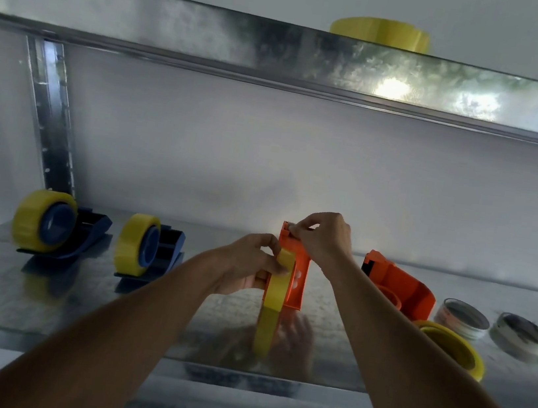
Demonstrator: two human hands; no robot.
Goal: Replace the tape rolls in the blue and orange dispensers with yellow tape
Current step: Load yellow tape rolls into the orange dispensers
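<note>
At mid-shelf, item one: an orange dispenser (298,270), held upright above the metal shelf (80,308), with a yellow tape roll (272,303) seated on it. Our left hand (245,264) curls around roll and body; our right hand (323,241) pinches at the dispenser's top, at the cutter end. We judge the step to be threading the tape end; next calls for a steady pull across the blade. Right of this dispenser: a second orange dispenser (399,286), lying without a roll, and a spare yellow roll (454,349). Well left of it: two blue dispensers (63,233) (150,249), both loaded yellow. Far right: two spent rolls (462,317) (520,337).
</note>
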